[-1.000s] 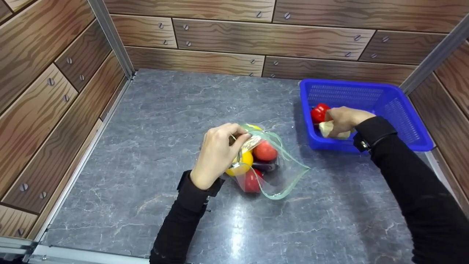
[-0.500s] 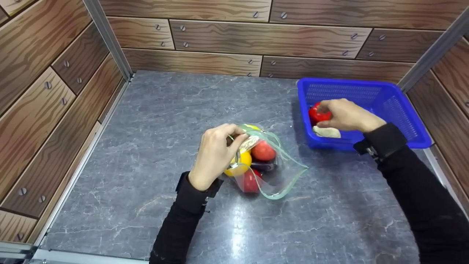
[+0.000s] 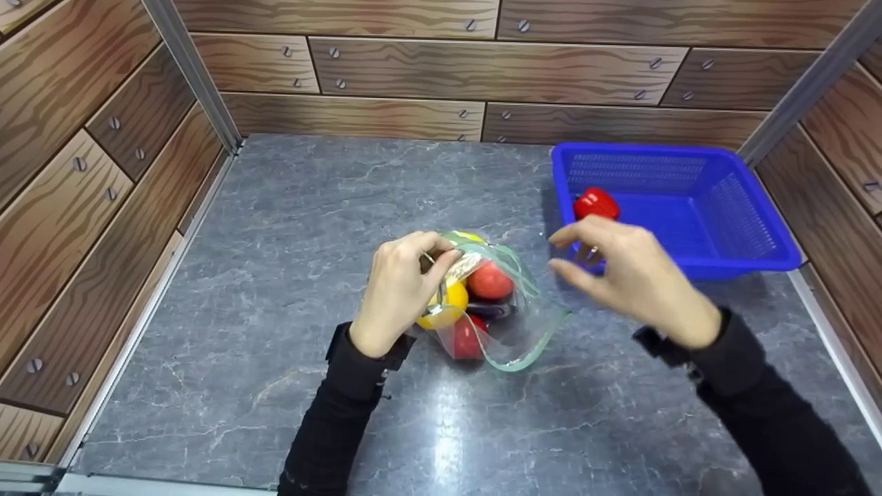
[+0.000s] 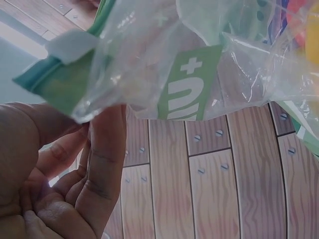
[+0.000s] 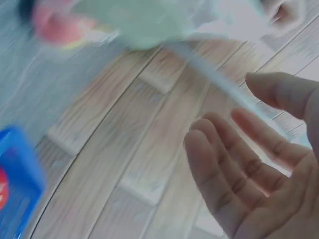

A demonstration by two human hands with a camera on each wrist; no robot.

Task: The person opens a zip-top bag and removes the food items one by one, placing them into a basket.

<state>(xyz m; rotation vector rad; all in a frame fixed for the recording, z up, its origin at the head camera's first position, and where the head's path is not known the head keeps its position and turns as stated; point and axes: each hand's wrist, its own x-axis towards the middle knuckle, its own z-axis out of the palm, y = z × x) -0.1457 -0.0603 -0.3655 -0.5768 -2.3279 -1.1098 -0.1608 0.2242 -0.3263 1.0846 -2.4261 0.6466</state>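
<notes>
My left hand (image 3: pixel 400 289) pinches the green-edged rim of a clear zip bag (image 3: pixel 530 337), which lies with its mouth spread. Inside the bag show a yellow round fruit (image 3: pixel 451 297), a round red one (image 3: pixel 490 281), a dark purple eggplant (image 3: pixel 493 310) and another red fruit (image 3: pixel 467 339). The left wrist view shows thumb and finger on the corner of the bag (image 4: pixel 149 69). Between bag and basket, my right hand (image 3: pixel 630 275) is in the air, thumb and fingers apart, holding nothing; its wrist view is blurred.
A blue plastic basket (image 3: pixel 716 265) stands at the right, against the back wall. In its left end sits a red bell pepper (image 3: pixel 596 204); the right hand covers that near corner. Printed wood-plank walls (image 3: pixel 386 69) enclose the grey marbled table (image 3: pixel 331 193).
My right hand has let go of the pale piece in the basket and come out toward the bag. That piece is now hidden behind the hand. The left hand keeps its pinch.
</notes>
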